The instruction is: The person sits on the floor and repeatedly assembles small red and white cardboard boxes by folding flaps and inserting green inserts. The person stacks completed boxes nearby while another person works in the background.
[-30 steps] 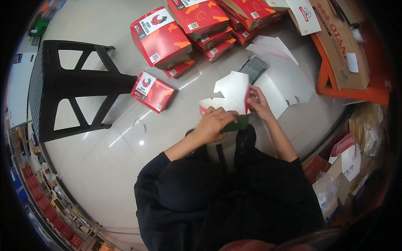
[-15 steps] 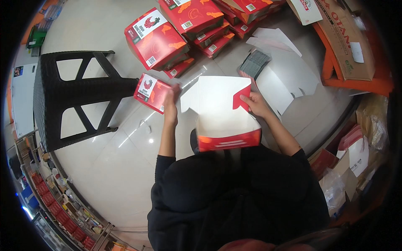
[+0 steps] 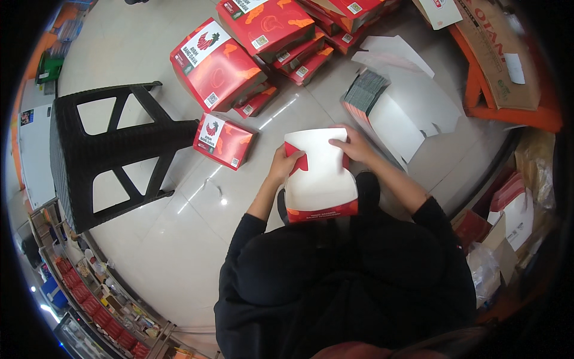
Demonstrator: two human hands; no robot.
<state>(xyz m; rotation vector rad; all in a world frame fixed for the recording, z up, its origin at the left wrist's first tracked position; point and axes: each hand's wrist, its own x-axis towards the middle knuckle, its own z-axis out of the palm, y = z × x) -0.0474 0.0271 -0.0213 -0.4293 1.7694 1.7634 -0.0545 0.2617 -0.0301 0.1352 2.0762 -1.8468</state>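
I hold a half-folded red and white cardboard box (image 3: 321, 177) over my lap, its white inside facing up. My left hand (image 3: 283, 163) grips its left wall by a red flap. My right hand (image 3: 354, 145) presses on the far right corner of the box. A finished red box (image 3: 223, 140) lies on the tiled floor just left of my left hand. A stack of flat white box blanks (image 3: 397, 113) lies to the right of my right hand.
Several closed red boxes (image 3: 216, 63) are piled at the top, some larger ones on top. A black plastic stool (image 3: 107, 152) stands at left. An orange crate (image 3: 508, 113) with a brown carton (image 3: 499, 48) is at upper right. Bags and packets (image 3: 508, 227) crowd the right edge.
One second ago both hands were on a flat blank near the floor. It was then lifted and spread wide, and now its sides are folded up into a box shape between my hands.
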